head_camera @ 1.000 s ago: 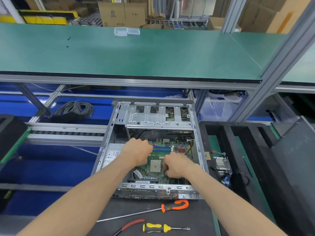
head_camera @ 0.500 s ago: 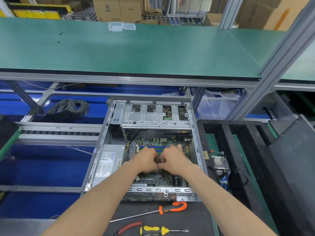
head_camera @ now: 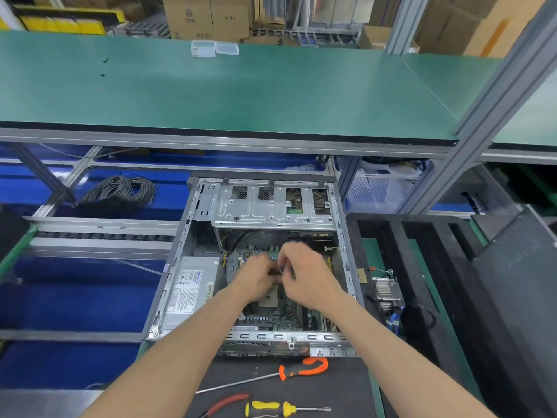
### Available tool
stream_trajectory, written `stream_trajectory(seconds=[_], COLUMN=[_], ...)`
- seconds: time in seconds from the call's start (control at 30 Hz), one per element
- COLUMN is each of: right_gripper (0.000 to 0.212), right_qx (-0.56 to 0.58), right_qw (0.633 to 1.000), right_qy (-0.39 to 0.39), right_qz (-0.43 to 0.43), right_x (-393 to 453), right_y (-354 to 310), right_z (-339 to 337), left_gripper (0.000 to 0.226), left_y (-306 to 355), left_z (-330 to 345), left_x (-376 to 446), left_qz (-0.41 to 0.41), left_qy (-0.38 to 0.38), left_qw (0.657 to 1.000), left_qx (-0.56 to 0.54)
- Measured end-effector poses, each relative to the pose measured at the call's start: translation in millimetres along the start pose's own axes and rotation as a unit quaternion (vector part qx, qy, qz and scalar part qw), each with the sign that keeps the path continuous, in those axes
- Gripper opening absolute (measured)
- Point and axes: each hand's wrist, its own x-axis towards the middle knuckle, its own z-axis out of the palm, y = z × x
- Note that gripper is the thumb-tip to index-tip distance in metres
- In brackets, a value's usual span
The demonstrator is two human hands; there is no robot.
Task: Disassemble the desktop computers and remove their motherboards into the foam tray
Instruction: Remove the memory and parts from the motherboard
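Note:
An open grey desktop case (head_camera: 180,254) lies in front of me, and the green motherboard (head_camera: 286,316) is still seated inside it. My left hand (head_camera: 256,280) and my right hand (head_camera: 306,277) meet over the middle of the board. Their fingers curl together and pinch a small dark part (head_camera: 279,271) between them; what it is stays hidden. The black foam tray (head_camera: 391,233) with long slots stands right of the case.
A power supply (head_camera: 190,292) fills the case's left side and a drive cage (head_camera: 271,208) its far end. A heatsink (head_camera: 387,292) lies on the tray. An orange-handled screwdriver (head_camera: 304,368), a yellow one (head_camera: 268,408) and red pliers (head_camera: 229,401) lie nearest me. A green shelf (head_camera: 241,92) overhangs.
My hands, apart on either side of the processor socket a second ago, have come together and moved a little farther into the case, fingertips now meeting over the board.

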Motion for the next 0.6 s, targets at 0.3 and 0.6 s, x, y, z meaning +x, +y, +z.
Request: stream_trajectory(seconds=[0.3,0.6], right_gripper=[0.03,0.004], right_qx=[-0.175,-0.21], right_qw=[0.892,0.887], right_qy=[-0.41,-0.411], right_qz=[0.069,0.02], right_x=[-5,0], right_y=[-4,-1], right_z=[6,19], left_gripper=[0.027,0.037], left_y=[-3,-5], left_z=[3,5], left_x=[2,2], left_qz=[-0.02,-0.014], left_qy=[0.046,0.021], left_qw=[0.999,0.999], left_qx=[0.019,0.036])
